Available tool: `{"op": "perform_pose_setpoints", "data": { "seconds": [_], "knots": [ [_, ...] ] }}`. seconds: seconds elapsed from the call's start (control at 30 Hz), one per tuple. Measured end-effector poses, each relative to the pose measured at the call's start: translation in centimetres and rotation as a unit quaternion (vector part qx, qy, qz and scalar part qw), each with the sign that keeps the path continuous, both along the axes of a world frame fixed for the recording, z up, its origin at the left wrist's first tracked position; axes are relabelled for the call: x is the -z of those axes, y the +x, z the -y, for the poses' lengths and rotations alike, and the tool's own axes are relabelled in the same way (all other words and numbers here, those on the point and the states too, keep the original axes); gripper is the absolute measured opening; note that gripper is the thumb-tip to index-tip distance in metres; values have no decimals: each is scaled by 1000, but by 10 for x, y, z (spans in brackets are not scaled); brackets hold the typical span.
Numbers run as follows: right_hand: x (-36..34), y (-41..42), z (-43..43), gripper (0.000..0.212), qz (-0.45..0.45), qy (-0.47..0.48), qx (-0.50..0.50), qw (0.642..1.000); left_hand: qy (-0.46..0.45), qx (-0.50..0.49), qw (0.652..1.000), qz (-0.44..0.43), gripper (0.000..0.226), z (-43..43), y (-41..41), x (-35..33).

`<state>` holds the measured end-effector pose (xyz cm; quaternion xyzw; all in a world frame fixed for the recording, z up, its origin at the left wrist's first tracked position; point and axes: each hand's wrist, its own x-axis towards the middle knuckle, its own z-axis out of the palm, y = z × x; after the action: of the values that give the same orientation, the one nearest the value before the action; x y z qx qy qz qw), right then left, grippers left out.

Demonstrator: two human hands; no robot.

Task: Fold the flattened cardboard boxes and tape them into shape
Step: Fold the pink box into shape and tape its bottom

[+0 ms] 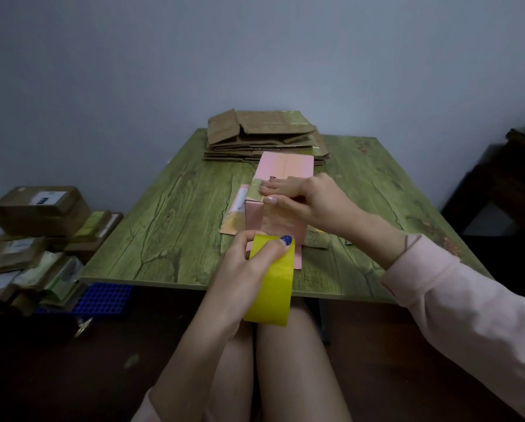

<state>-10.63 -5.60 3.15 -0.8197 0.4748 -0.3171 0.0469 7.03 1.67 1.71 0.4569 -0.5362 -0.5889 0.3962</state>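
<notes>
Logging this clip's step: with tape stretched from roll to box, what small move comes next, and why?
Probably slide the right hand down the near face of the pink box to smooth the tape strip: its fingers press the tape on top, while the left hand grips the yellow tape roll, strip stretched between.

The tabletop (170, 223) is green with dark wood-grain streaks. The box (285, 167) is pale pink; the flattened cardboard (261, 132) at its 12 o'clock is brown. The tape roll (273, 287) at 6 o'clock is bright yellow; the gridded crate (106, 300) at 8 o'clock, blue.
</notes>
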Motion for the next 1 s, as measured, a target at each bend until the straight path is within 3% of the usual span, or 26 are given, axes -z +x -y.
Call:
{"op": "perform_pose_setpoints", "data": {
  "seconds": [0.17, 0.3, 0.5, 0.73, 0.87, 1.0],
  "knots": [
    [12, 4, 0, 35, 36, -40, 9, 999, -14, 1, 1000, -3, 55, 0, 2, 2],
    [18, 5, 2, 39, 8, -87, 9, 996, -20, -3, 1000, -3, 63, 0, 0, 3],
    [31, 8, 6, 34, -28, -225, 33, 973, -30, 2, 1000, -3, 54, 0, 1, 2],
    [37, 11, 9, 36, -49, -305, 39, 950, -51, 2, 999, -5, 51, -4, 5, 8],
    [41, 7, 10, 29, -74, -317, 45, 945, -49, 0, 999, -19, 38, -4, 5, 6],
    [41, 2, 8, 45, -126, -271, 39, 953, -45, 4, 999, -18, 41, -3, 6, 6]
  ]
}}
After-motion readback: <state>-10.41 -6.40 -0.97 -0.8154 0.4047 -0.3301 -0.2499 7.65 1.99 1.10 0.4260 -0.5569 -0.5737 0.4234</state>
